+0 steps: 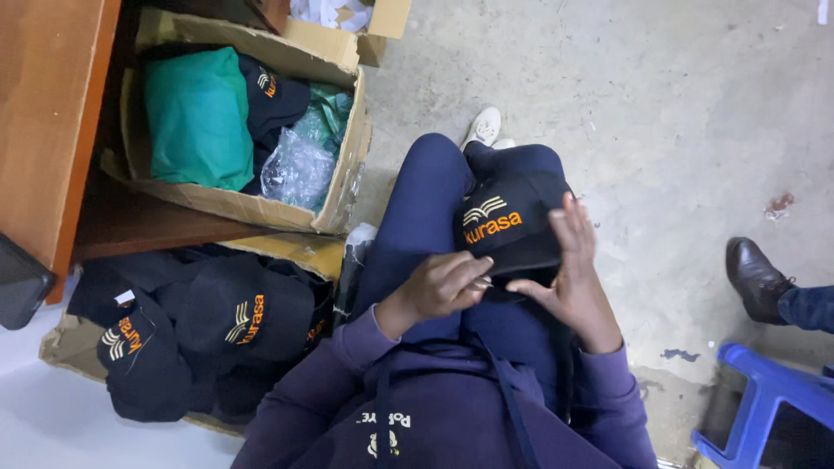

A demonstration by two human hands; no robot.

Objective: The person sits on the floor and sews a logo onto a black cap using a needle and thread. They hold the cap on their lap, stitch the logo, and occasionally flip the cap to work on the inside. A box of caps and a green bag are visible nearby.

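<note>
Two hands on black cap (pixel 508 226) | left hand (pixel 445 285) fingers pinching brim | right hand (pixel 569 278) fingers spread

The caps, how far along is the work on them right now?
One black cap is in hand on the lap: the left hand pinches something small at its lower edge, the right hand steadies it. More black caps lie piled in a flat carton; whether they are finished cannot be told.
</note>
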